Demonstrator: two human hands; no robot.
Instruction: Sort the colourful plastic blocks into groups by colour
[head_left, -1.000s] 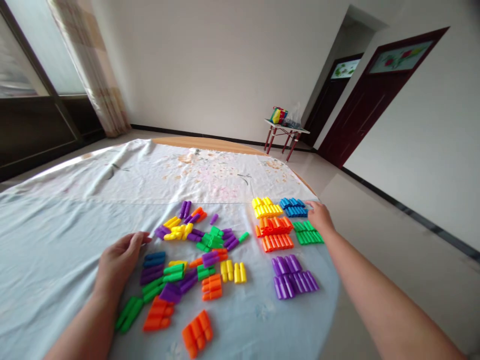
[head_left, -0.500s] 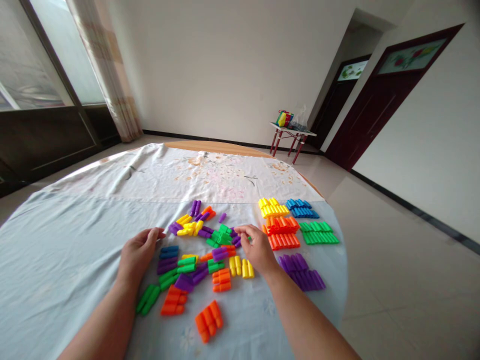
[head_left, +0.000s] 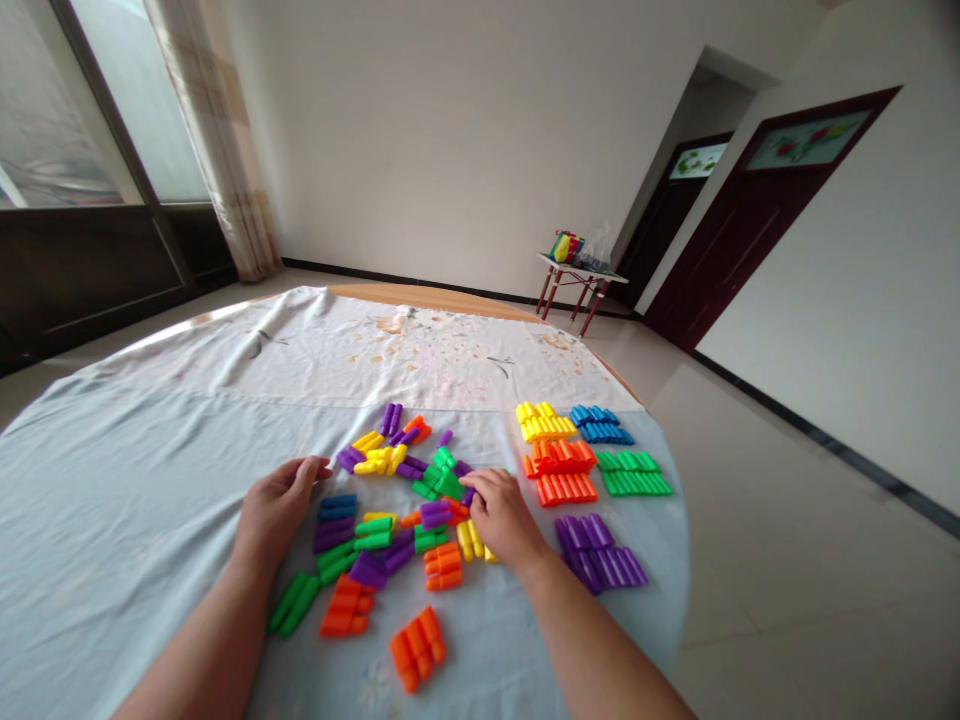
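My left hand (head_left: 279,498) rests on its side at the left edge of a loose heap of plastic building pieces. Its fingers are loosely bent, and nothing shows in them. Nearest to it lie a blue piece (head_left: 337,507) and a dark purple piece (head_left: 334,535). My right hand (head_left: 508,515) reaches down at the heap's right side. Its thumb and fingertips are closed around a purple piece (head_left: 468,496), mostly hidden, beside green pieces (head_left: 439,478). Below that hand is a yellow piece (head_left: 469,541), with another partly covered by the hand.
Sorted rows lie on the right: yellow (head_left: 544,422), blue (head_left: 601,424), orange (head_left: 564,472), green (head_left: 634,473) and purple (head_left: 600,553). Orange pieces (head_left: 418,648) lie nearer me. The round table carries a wrinkled cloth (head_left: 150,480). A small table (head_left: 581,268) with bags stands beyond.
My right hand has moved down and slightly left, its fingertips now lower at the purple and green pieces. It now partly covers one yellow piece. The left hand has barely moved.
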